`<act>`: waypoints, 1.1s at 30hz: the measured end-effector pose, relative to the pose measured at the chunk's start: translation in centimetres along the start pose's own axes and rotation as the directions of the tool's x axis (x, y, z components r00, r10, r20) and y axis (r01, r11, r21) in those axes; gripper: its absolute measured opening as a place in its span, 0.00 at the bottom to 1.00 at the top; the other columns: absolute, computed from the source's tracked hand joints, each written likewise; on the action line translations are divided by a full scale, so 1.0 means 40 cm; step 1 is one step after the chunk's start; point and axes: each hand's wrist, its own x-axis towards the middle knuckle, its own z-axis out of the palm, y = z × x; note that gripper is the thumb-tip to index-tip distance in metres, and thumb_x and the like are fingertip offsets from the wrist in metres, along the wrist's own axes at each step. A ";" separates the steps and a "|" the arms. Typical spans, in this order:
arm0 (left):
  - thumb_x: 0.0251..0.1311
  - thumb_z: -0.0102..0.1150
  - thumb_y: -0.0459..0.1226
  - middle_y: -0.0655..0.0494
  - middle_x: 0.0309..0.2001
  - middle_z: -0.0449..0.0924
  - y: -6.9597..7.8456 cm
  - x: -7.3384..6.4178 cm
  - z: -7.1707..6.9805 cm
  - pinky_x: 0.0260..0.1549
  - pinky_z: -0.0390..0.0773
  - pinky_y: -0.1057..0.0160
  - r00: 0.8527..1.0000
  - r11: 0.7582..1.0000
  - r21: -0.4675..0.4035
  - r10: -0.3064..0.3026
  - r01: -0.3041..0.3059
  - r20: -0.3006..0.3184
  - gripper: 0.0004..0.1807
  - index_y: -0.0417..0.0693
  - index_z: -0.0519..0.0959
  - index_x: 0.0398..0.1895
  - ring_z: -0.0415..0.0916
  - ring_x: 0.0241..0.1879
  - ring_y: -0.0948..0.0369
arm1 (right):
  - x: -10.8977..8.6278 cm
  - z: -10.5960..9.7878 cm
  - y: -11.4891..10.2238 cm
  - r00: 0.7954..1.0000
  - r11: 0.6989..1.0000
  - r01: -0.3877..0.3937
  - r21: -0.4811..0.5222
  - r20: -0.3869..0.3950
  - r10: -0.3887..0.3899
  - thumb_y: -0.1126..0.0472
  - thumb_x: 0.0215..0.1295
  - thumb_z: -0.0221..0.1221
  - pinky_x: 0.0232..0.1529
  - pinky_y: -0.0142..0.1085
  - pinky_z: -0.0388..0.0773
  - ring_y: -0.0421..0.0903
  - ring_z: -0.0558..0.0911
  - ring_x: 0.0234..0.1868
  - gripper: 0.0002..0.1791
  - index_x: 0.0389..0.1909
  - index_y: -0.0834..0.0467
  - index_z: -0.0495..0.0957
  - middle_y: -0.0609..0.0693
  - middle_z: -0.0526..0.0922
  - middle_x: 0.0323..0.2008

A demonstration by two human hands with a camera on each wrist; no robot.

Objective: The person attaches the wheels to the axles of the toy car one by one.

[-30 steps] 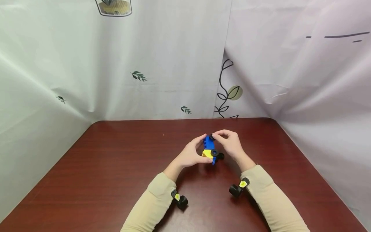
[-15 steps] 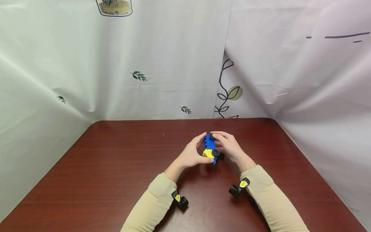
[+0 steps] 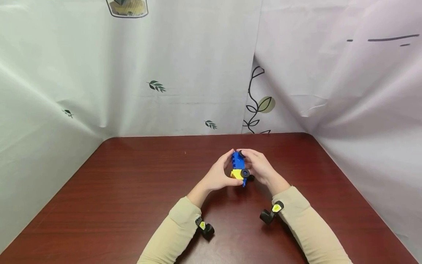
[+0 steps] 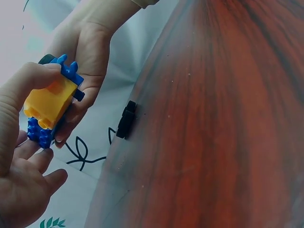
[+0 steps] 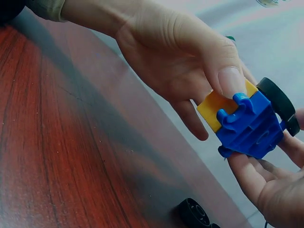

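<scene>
A blue and yellow toy brick car (image 3: pixel 238 163) with black wheels is held up on its side above the table. My left hand (image 3: pixel 215 176) grips it, thumb on the yellow brick (image 4: pixel 54 99) and fingertips at the far blue end. My right hand (image 3: pixel 262 168) pinches the far end near a black wheel (image 3: pixel 241 154), its other fingers behind the car. Another black wheel (image 3: pixel 245 173) is on the near end. In the right wrist view, blue hooks (image 5: pixel 235 111) show beside my left thumb. Loose black wheels (image 4: pixel 127 119) lie on the table, partly hidden in the head view.
The dark red wooden table (image 3: pixel 148 190) spreads around both arms. A pale cloth (image 3: pixel 197 66) with printed leaves hangs behind it and at the sides. Black wrist cameras (image 3: pixel 206 230) are strapped to both sleeves.
My right hand has shifted slightly left, and its lower fingers have come in behind the car. The left hand keeps its grip almost unmoved. The head view has tilted slightly.
</scene>
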 end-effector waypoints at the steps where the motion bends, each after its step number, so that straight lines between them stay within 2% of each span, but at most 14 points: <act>1: 0.45 0.73 0.41 0.53 0.74 0.51 0.000 0.000 0.000 0.67 0.60 0.56 1.000 1.000 0.003 -0.003 0.003 0.000 0.56 0.47 0.47 0.75 0.51 0.73 0.59 | 0.000 0.000 0.000 1.000 1.000 0.002 0.001 -0.001 -0.002 0.47 0.71 0.47 0.38 0.33 0.82 0.44 0.82 0.40 0.27 0.64 0.58 0.68 0.56 0.77 0.53; 10: 0.44 0.74 0.43 0.54 0.73 0.53 0.000 -0.010 0.003 0.67 0.61 0.56 0.999 0.999 0.019 -0.031 0.031 0.014 0.56 0.50 0.49 0.74 0.52 0.72 0.59 | -0.009 0.011 0.009 1.000 0.999 0.007 0.032 -0.022 -0.006 0.51 0.72 0.46 0.41 0.36 0.81 0.45 0.81 0.40 0.23 0.61 0.61 0.68 0.53 0.77 0.48; 18: 0.44 0.74 0.42 0.54 0.72 0.56 0.003 -0.005 -0.002 0.67 0.62 0.55 1.000 0.999 0.044 -0.009 0.008 0.010 0.55 0.47 0.51 0.74 0.54 0.72 0.59 | -0.005 0.013 0.007 0.999 0.999 0.016 0.037 -0.053 -0.014 0.51 0.72 0.47 0.42 0.36 0.81 0.46 0.79 0.39 0.21 0.57 0.61 0.70 0.52 0.77 0.47; 26: 0.43 0.75 0.44 0.55 0.72 0.57 0.006 -0.003 -0.001 0.66 0.63 0.56 1.000 0.998 0.054 -0.025 0.025 -0.003 0.54 0.50 0.53 0.73 0.56 0.71 0.60 | -0.004 0.012 0.005 0.999 1.000 0.029 0.012 -0.035 -0.028 0.51 0.71 0.48 0.41 0.36 0.81 0.45 0.80 0.38 0.22 0.60 0.58 0.68 0.52 0.77 0.47; 30: 0.41 0.75 0.44 0.54 0.72 0.58 0.006 -0.002 -0.002 0.65 0.64 0.57 0.999 0.997 0.072 -0.032 0.033 -0.005 0.55 0.48 0.53 0.73 0.58 0.70 0.59 | -0.001 0.012 0.003 0.999 1.000 0.025 0.015 -0.028 -0.025 0.52 0.72 0.48 0.42 0.37 0.81 0.46 0.79 0.39 0.22 0.62 0.55 0.66 0.54 0.73 0.50; 33: 0.41 0.76 0.43 0.53 0.71 0.58 0.004 -0.001 -0.003 0.65 0.65 0.57 1.000 0.997 0.075 -0.031 0.031 -0.007 0.56 0.46 0.53 0.73 0.58 0.70 0.58 | 0.001 0.013 0.002 0.999 1.000 0.022 0.018 -0.030 -0.021 0.52 0.72 0.47 0.39 0.35 0.80 0.46 0.78 0.38 0.21 0.62 0.54 0.65 0.54 0.72 0.50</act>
